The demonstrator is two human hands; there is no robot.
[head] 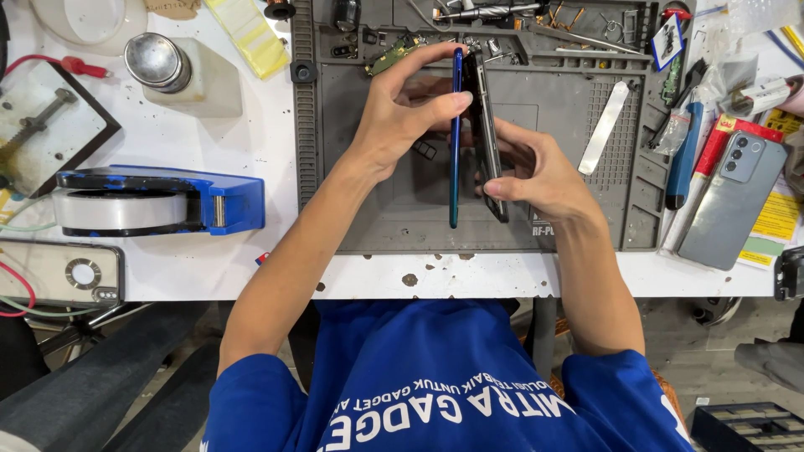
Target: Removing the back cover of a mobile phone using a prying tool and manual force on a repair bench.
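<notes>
While our left hand (402, 117) grips the blue back cover (456, 138) and our right hand (536, 172) the phone body (487, 134), yellow labels (779, 213) lie at the bench's (209, 259) right edge.

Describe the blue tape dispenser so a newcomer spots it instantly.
Start at the grey work mat on the white bench. Left of the mat, beside the left hand's forearm, lies the tape dispenser: the only bright blue thing there, holding a clear roll.
</notes>
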